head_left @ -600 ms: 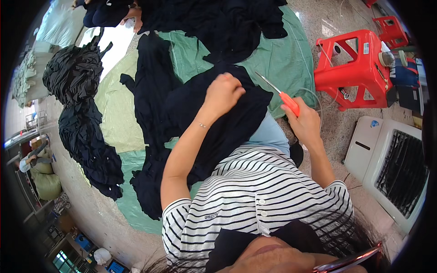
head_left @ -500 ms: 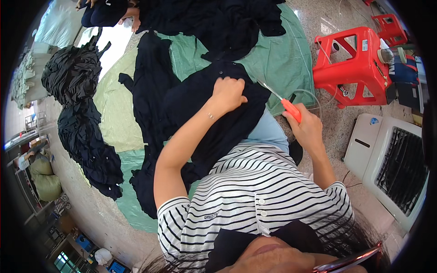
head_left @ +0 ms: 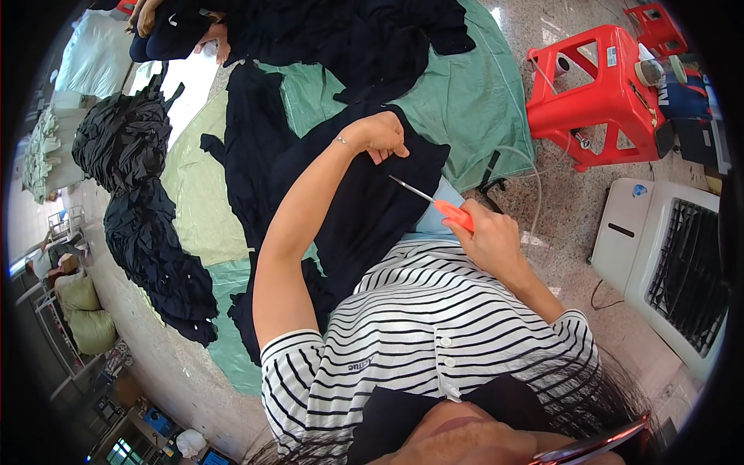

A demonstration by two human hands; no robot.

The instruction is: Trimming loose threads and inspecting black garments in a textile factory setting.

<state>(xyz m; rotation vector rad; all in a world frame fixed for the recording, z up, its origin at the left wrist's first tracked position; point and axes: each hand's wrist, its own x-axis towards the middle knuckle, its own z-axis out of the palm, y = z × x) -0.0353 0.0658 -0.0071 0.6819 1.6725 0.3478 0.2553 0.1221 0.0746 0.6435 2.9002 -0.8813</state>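
A dark navy garment (head_left: 341,201) lies spread over my lap and the sheet before me. My left hand (head_left: 380,136) is closed at the garment's far edge, its fingertips curled down against the cloth. In my right hand (head_left: 496,240) is an orange-handled tool (head_left: 453,215) with a slim, pointed metal end; its exact kind does not show. The point is directed up and left, over the cloth and a little below my left hand. Light blue fabric (head_left: 440,213) shows beneath the garment's right edge.
More dark garments (head_left: 333,39) are heaped on the green sheet (head_left: 488,101). Bundled dark cloth (head_left: 128,147) stands at the left. On the right are a red stool (head_left: 597,93) and a white appliance with a black grille (head_left: 659,256). Another person's hand (head_left: 145,22) shows at the upper left.
My right hand has moved left with the orange-handled tool, bringing its point over the garment. My left hand has shifted slightly up and turned at the wrist.
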